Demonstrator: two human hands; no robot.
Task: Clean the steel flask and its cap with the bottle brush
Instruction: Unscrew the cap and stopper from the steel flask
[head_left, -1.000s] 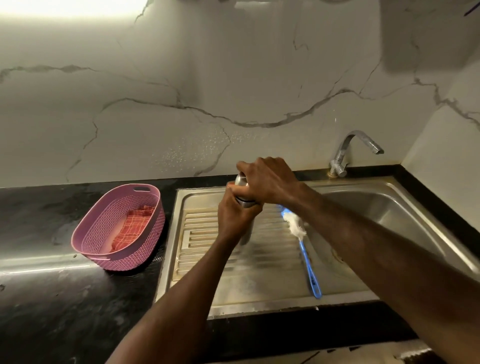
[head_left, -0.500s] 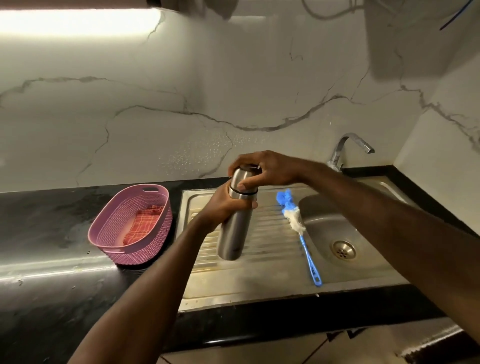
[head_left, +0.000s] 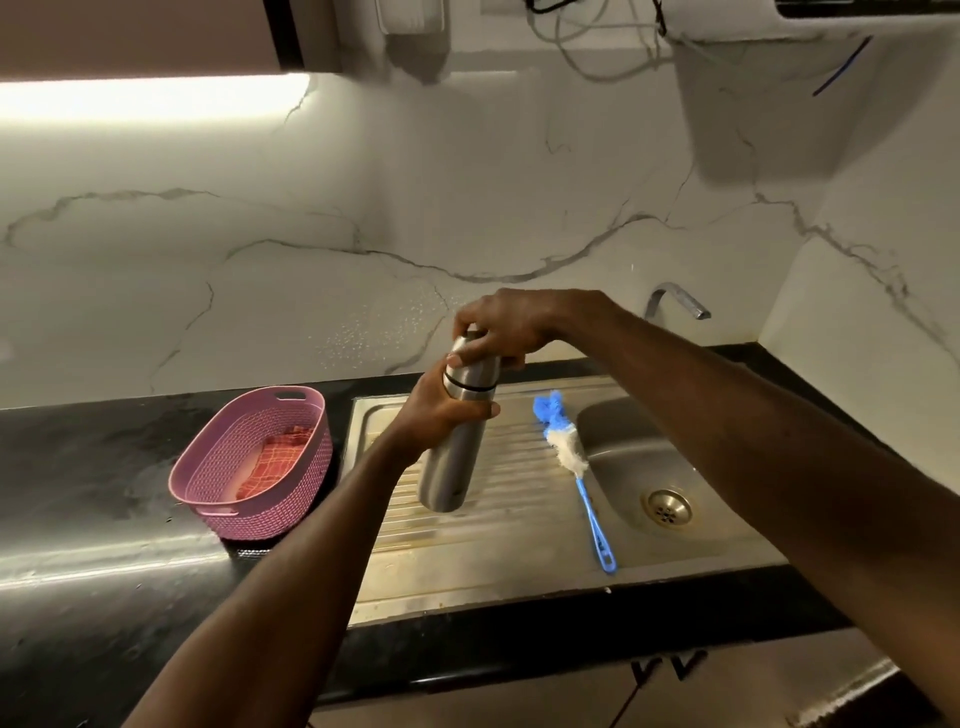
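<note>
In the middle of the frame my left hand (head_left: 441, 410) wraps the steel flask (head_left: 457, 447) below its black ring, upright above the drainboard (head_left: 493, 551). My right hand (head_left: 506, 327) clamps its grip on the cap (head_left: 470, 358) on top. The bottle brush (head_left: 574, 467) lies just right of the flask, beside the sink basin (head_left: 639, 457). A pink basket (head_left: 249, 462) stands on the table at left.

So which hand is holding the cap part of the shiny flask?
The right hand grips the cap from above; the left hand wraps the steel flask body lower down.
</note>
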